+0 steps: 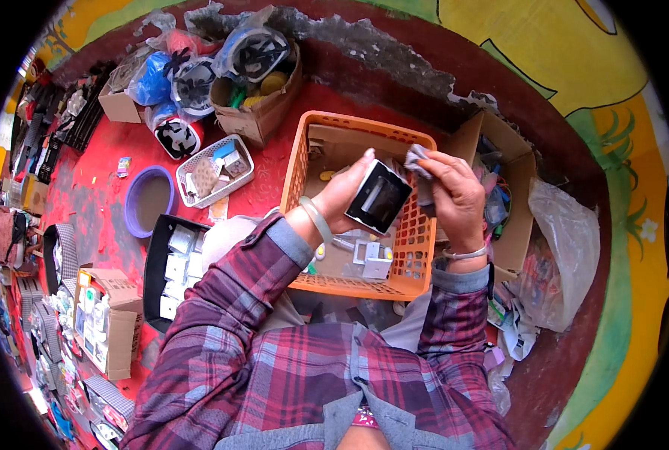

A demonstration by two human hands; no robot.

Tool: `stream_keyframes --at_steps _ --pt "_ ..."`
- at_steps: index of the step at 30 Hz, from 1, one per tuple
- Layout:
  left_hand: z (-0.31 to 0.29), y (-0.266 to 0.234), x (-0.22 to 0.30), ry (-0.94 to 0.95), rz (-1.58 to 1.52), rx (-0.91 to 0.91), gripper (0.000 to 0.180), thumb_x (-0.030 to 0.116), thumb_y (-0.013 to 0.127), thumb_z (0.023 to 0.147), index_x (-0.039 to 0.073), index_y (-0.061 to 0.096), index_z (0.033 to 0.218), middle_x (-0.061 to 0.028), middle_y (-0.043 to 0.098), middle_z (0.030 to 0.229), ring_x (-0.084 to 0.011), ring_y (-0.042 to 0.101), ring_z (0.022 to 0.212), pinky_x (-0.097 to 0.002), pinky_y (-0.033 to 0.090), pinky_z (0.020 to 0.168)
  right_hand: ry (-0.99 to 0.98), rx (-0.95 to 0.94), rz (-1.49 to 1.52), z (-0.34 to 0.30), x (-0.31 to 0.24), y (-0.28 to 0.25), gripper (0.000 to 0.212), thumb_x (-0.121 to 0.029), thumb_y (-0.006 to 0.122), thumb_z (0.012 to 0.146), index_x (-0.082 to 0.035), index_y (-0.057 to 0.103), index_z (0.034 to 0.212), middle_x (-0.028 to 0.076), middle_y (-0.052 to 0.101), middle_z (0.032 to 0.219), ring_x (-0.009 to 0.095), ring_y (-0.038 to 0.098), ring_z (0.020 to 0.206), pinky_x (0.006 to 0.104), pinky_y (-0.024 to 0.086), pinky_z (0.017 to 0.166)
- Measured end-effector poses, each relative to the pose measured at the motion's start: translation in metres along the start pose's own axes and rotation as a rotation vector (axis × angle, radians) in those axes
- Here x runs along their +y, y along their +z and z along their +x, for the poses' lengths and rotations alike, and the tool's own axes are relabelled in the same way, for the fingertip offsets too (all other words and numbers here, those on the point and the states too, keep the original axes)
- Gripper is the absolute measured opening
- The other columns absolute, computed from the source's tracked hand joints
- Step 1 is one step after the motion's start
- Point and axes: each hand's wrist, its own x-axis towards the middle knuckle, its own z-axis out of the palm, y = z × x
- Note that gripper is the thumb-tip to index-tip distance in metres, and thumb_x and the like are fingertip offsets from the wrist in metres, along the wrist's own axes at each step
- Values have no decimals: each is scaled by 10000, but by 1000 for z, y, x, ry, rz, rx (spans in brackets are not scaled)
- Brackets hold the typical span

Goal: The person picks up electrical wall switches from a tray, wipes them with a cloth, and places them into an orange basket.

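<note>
My left hand grips a small flat box with a black glossy face and pale edges, tilted up above an orange plastic basket. Beside the box's upper right corner, my right hand pinches a crumpled grey cloth. Whether the cloth touches the box I cannot tell. Inside the basket, below my hands, lie a white box-like piece and several small white and yellow items. Brown cardboard lines the basket's floor. My left hand and the box hide part of the inside.
To the left stand a white basket of small boxes, a purple basin and a black tray of white items. Cardboard boxes with bagged goods sit behind; another open carton and a clear plastic bag are at right, by the painted wall.
</note>
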Motion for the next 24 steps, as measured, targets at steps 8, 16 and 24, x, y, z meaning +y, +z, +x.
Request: stream_keyframes --at_steps 8,16,24 --pt "-4 -4 16 117 20 27 704 611 228 948 27 533 1195 -174 649 994 -294 666 888 -423 573 730 70 -186 -2 -19 36 18 315 90 580 718 -37 694 983 136 677 1007 248 636 930 320 499 829" --pt "2 -11 11 167 -163 -20 717 621 235 941 31 512 1240 -197 619 1097 -314 636 978 -474 539 816 264 124 514 -2 -10 15 398 118 538 787 -26 626 1147 129 633 1139 235 621 1026 328 489 890" --pt "14 -23 2 394 -220 309 630 589 245 957 64 587 1027 -94 652 947 -240 640 853 -379 534 811 -145 -103 -147 -33 -25 85 424 71 553 756 -52 623 1156 153 592 1215 308 549 1163 383 453 969"
